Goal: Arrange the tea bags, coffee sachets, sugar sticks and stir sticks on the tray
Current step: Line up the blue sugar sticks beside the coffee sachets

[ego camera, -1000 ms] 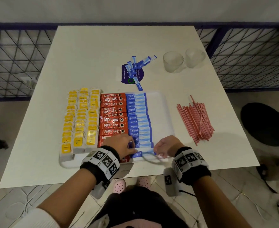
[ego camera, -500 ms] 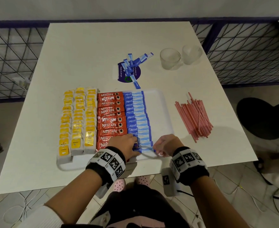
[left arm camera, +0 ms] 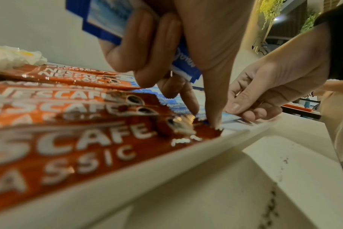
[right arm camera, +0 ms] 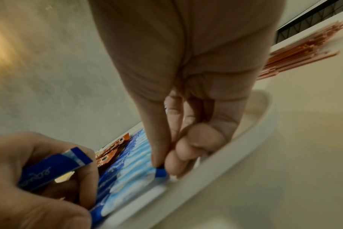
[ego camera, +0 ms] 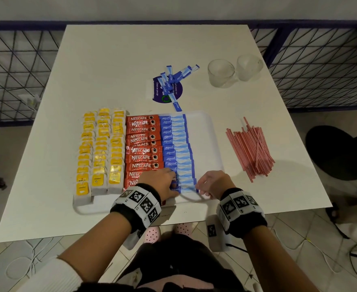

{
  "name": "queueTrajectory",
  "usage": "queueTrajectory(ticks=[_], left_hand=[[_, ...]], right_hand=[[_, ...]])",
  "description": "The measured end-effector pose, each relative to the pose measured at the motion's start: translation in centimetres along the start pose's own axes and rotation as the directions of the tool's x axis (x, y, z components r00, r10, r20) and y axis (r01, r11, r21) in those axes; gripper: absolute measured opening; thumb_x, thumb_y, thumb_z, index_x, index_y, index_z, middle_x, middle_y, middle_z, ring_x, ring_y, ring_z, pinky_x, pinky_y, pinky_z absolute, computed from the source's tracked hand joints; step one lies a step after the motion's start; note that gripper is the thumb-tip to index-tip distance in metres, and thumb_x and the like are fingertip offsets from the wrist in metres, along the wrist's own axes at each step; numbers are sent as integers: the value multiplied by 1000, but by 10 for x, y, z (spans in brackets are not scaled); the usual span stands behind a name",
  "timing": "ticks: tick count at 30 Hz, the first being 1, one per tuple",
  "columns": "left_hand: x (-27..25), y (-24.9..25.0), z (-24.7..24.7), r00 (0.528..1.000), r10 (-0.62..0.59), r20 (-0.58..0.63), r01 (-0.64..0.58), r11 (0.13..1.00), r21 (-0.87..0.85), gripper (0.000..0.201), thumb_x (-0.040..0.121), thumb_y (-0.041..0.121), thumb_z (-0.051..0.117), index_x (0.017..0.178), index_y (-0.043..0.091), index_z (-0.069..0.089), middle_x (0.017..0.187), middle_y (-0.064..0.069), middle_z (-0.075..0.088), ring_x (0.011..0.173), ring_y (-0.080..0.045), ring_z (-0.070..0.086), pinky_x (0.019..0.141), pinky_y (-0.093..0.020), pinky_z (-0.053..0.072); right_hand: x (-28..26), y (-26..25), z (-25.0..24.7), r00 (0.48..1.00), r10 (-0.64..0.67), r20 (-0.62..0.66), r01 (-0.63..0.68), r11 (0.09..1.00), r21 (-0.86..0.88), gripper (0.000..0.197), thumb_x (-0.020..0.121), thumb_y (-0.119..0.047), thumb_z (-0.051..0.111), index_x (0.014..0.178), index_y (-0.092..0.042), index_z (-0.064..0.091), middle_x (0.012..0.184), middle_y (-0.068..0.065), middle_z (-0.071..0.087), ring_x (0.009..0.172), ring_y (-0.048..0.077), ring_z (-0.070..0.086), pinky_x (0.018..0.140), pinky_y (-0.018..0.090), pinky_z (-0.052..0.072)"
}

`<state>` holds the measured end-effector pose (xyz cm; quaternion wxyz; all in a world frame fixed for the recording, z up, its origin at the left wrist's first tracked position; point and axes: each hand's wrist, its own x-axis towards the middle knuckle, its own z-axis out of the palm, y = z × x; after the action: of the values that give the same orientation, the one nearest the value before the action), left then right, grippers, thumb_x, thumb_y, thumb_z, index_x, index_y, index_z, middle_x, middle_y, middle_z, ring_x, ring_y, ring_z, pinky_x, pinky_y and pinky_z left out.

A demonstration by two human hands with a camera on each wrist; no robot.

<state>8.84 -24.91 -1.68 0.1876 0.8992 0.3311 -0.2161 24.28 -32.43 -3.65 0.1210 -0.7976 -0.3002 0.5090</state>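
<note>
At the tray's (ego camera: 207, 131) near edge both hands work the last blue sugar stick (ego camera: 185, 189) in the sugar row (ego camera: 176, 148); right hand (ego camera: 212, 183) pinches its right end between thumb and fingertips, left hand (ego camera: 159, 182) presses its left end with thumb and finger while gripping spare sugar sticks (right arm camera: 55, 167) in curled fingers; tea bags (ego camera: 100, 152) fill the tray's left side, coffee sachets (ego camera: 144, 148) the middle; stir sticks (ego camera: 250, 151) lie near the table's (ego camera: 110, 66) right edge, loose sugar sticks (ego camera: 173, 81) toward its far edge.
</note>
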Motion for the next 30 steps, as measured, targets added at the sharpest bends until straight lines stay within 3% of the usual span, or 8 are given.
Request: queueTrajectory(ticks=[6, 8, 11, 15, 17, 22, 25, 30], left_hand=[[-1, -1, -9, 999, 9, 52, -2, 991, -131, 41, 88, 48, 54, 113, 16, 51, 116, -1, 53, 104, -19, 51, 85, -28, 42], [-1, -1, -16, 998, 51, 43, -39, 968, -248, 35, 88, 39, 57, 110, 11, 54, 108, -5, 55, 95, -19, 50, 79, -25, 39], [-1, 0, -28, 990, 133, 48, -103, 911, -400, 18, 93, 21, 52, 102, 6, 56, 93, -7, 53, 84, -17, 46, 63, -21, 33], [0, 0, -34, 979, 182, 97, -111, 861, -496, 22, 98, 14, 41, 112, 5, 55, 103, -14, 59, 88, -18, 49, 71, -22, 39], [-2, 0, -34, 980, 175, 97, -95, 832, -547, 16, 99, 18, 40, 103, 13, 55, 84, -4, 57, 79, -16, 50, 63, -15, 38], [-8, 1, -29, 981, 143, 131, 18, 607, -795, 24, 98, 28, 42, 76, 18, 46, 56, 4, 46, 35, 0, 40, 38, -12, 34], [-11, 2, -26, 981, 119, 153, 67, 531, -845, 24, 98, 29, 40, 78, 16, 44, 56, 1, 40, 34, -1, 34, 37, -12, 28], [-9, -3, -24, 952, 148, 269, 234, 219, -947, 28, 99, 13, 26, 76, 12, 41, 45, 6, 39, 31, -4, 27, 33, -14, 19]], right_hand=[[-14, -3, -12, 983, -160, -87, 169, 980, 103, 21, 84, -13, 65, 65, -17, 56, 58, -2, 57, 36, -1, 47, 41, 12, 41], [-22, -10, -16, 967, -239, -89, 252, 945, 209, 7, 82, -13, 68, 82, -12, 61, 61, 0, 57, 42, 2, 49, 47, 16, 44], [-31, -22, -14, 935, -350, -48, 349, 894, 282, 27, 80, -16, 70, 105, -13, 60, 72, 0, 57, 44, -2, 50, 47, 14, 42], [-35, -34, -10, 889, -445, -103, 454, 838, 303, 13, 80, -16, 70, 89, -20, 62, 75, -2, 56, 46, -1, 51, 47, 13, 42], [-34, -35, -8, 875, -470, -118, 482, 821, 307, 11, 82, -14, 68, 78, -22, 61, 72, -2, 57, 52, 4, 53, 50, 17, 45], [-30, -31, -7, 898, -409, -162, 438, 800, 409, 10, 87, -3, 59, 79, -7, 56, 60, 4, 54, 41, 0, 51, 48, 13, 45], [-29, -28, -6, 903, -399, -160, 428, 795, 431, 4, 89, 0, 55, 87, -2, 57, 60, 8, 55, 41, 1, 52, 50, 14, 47], [-30, -27, -4, 900, -411, -144, 427, 765, 483, 14, 91, 4, 48, 98, -2, 58, 61, 12, 54, 41, 3, 55, 49, 13, 48]])
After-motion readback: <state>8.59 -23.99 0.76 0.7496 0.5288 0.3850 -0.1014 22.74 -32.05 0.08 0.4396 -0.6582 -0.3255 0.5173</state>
